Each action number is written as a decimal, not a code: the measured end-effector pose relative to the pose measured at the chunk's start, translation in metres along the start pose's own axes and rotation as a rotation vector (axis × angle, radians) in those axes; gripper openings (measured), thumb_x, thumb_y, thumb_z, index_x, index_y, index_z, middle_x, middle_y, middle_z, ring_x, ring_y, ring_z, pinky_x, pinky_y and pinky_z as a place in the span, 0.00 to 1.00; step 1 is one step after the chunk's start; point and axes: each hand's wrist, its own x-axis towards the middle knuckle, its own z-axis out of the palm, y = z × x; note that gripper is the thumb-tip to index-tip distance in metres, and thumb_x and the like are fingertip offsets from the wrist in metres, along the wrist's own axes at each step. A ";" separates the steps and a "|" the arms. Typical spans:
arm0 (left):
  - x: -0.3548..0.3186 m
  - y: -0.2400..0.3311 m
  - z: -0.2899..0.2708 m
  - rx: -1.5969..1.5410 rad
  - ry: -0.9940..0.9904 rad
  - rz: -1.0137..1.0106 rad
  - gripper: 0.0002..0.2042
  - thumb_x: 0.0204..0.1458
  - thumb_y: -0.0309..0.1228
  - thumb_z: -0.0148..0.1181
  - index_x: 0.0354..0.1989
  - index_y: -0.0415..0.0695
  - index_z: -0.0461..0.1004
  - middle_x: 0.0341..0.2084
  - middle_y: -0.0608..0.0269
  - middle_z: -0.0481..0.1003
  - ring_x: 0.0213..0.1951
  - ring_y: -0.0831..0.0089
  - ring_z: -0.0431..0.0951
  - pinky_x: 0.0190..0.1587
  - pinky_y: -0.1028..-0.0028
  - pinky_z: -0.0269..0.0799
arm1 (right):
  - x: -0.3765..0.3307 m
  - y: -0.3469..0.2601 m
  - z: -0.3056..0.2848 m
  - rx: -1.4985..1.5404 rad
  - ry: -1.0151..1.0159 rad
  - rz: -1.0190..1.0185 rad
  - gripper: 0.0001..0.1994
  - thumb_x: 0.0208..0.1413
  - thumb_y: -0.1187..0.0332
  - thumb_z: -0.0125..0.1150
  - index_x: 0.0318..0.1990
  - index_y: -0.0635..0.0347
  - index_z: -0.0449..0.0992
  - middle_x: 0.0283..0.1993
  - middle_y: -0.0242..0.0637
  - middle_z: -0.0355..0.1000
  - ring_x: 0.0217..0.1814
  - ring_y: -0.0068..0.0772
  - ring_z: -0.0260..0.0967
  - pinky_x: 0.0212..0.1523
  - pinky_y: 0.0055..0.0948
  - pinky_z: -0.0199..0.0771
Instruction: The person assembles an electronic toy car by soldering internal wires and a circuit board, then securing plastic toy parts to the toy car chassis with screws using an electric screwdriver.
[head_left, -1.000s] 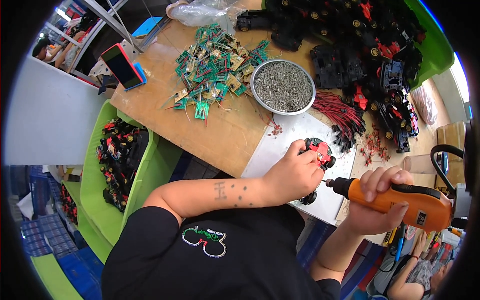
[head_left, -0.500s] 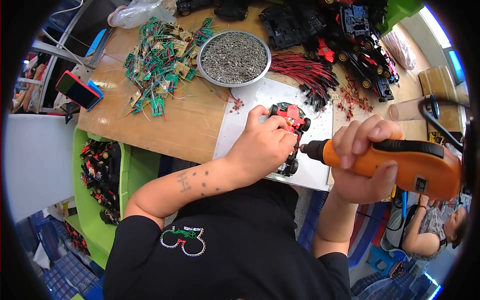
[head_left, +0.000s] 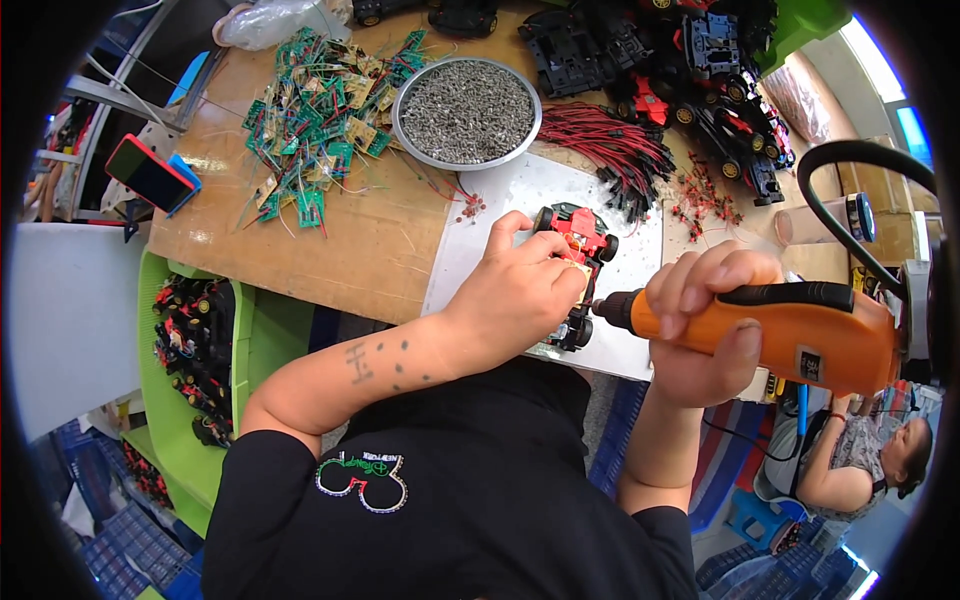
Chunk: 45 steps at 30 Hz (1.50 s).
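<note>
A small red-and-black toy car [head_left: 588,240], its underside electronics partly showing, lies on a white board [head_left: 452,258] in front of me. My left hand [head_left: 525,288] is closed at the car's left side, fingertips pressed onto its middle by a small tan circuit board; they hide part of the car. My right hand [head_left: 705,325] wraps round an orange electric screwdriver [head_left: 825,340] held level. Its tip points left and reaches the car's right side by my left fingertips. Whether the bit sits on a screw is too small to tell.
Beyond the board stands a metal bowl [head_left: 468,166] of small screws. Green circuit boards [head_left: 310,130] are piled left of it, red-and-black wires [head_left: 610,145] right. Black toy-car bodies [head_left: 720,110] crowd the back right. A green crate [head_left: 190,470] of cars stands left; another person [head_left: 850,460] sits right.
The screwdriver and my right hand have shifted slightly left, and its black cable now arches higher. My left hand keeps its hold on the toy car. The whole view has moved a little.
</note>
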 end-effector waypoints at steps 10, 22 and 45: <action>-0.001 -0.002 0.001 -0.040 0.043 0.005 0.07 0.47 0.32 0.65 0.30 0.48 0.73 0.28 0.72 0.75 0.46 0.69 0.74 0.55 0.53 0.56 | 0.010 0.007 -0.004 0.113 -0.145 -0.082 0.21 0.61 0.49 0.54 0.42 0.61 0.65 0.30 0.33 0.61 0.19 0.20 0.57 0.23 0.22 0.57; 0.000 -0.006 0.002 -0.092 0.051 -0.006 0.08 0.47 0.33 0.66 0.30 0.48 0.73 0.27 0.72 0.76 0.45 0.69 0.75 0.55 0.51 0.56 | 0.020 -0.001 -0.003 0.211 -0.160 -0.127 0.22 0.62 0.49 0.52 0.45 0.63 0.66 0.30 0.32 0.61 0.19 0.19 0.56 0.25 0.23 0.56; -0.016 0.013 0.010 0.090 0.063 0.024 0.13 0.46 0.27 0.60 0.42 0.43 0.77 0.42 0.65 0.75 0.33 0.72 0.72 0.42 0.66 0.64 | 0.028 0.020 0.005 0.121 -0.081 -0.154 0.18 0.63 0.55 0.49 0.45 0.63 0.66 0.30 0.35 0.62 0.21 0.23 0.58 0.26 0.26 0.59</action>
